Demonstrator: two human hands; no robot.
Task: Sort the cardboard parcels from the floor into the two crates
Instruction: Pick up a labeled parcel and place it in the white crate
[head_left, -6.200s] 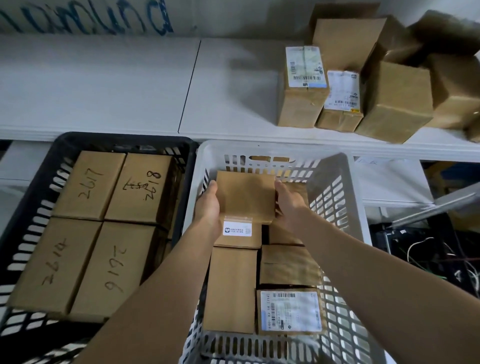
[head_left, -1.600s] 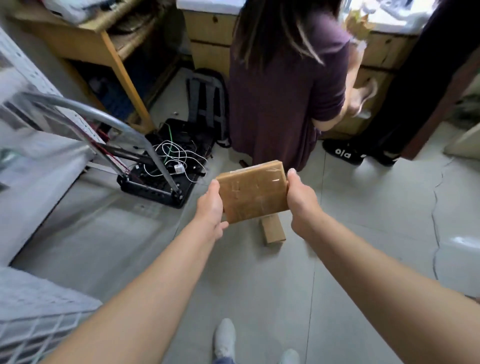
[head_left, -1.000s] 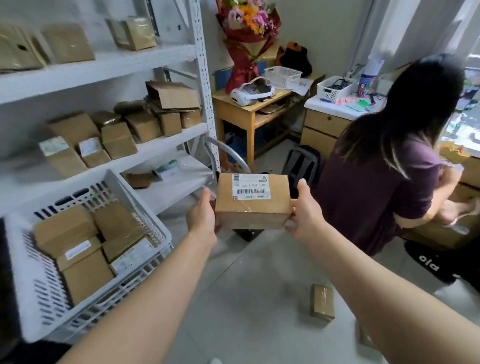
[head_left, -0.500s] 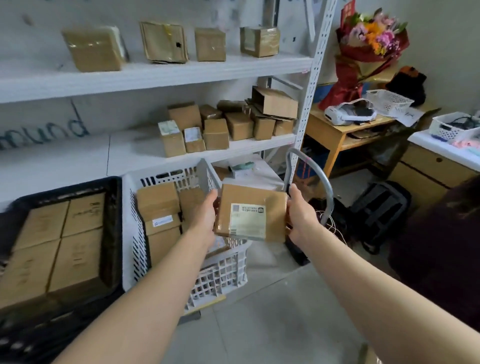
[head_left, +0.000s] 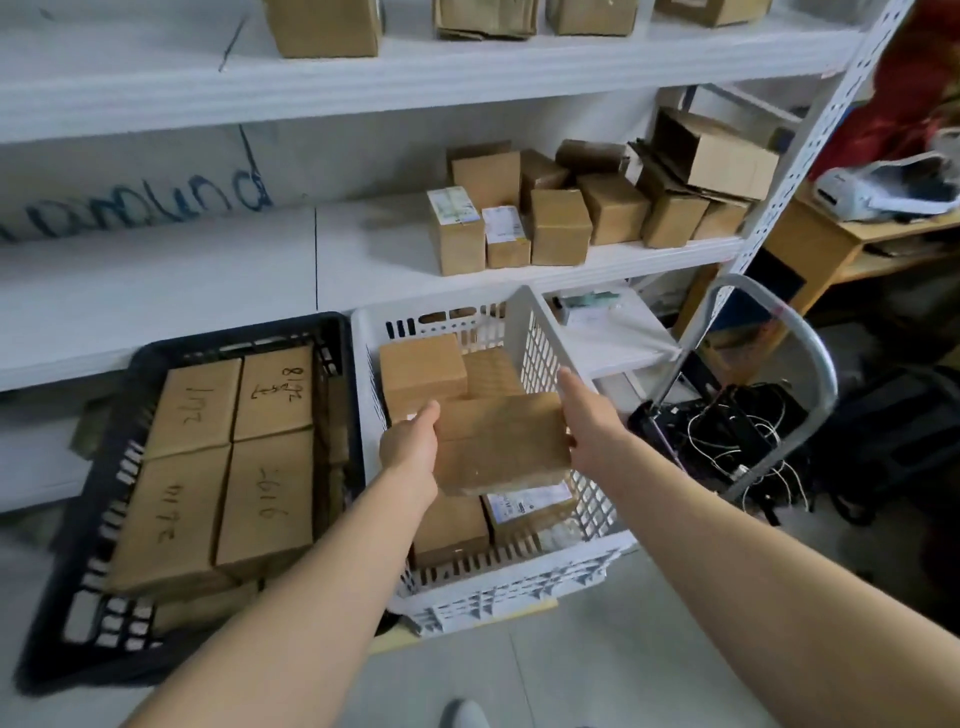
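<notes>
Our left hand (head_left: 410, 448) and right hand (head_left: 588, 427) grip the flat brown cardboard parcel (head_left: 501, 441) above the white slatted plastic crate (head_left: 519, 578) (placing step, we judge); next, lower it inside.

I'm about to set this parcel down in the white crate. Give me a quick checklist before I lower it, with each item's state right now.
1. Grip: left hand and right hand hold the cardboard parcel by opposite ends: ok.
2. Parcel over the white crate, not the black crate: ok.
3. Free spot beneath: the held parcel hides the crate's middle; a labelled parcel shows under its near edge: cannot tell.
4. Right hand clear of the crate's right wall: cannot tell.
5. Black crate as fallback: four numbered parcels fill its top layer: not ok.
</notes>
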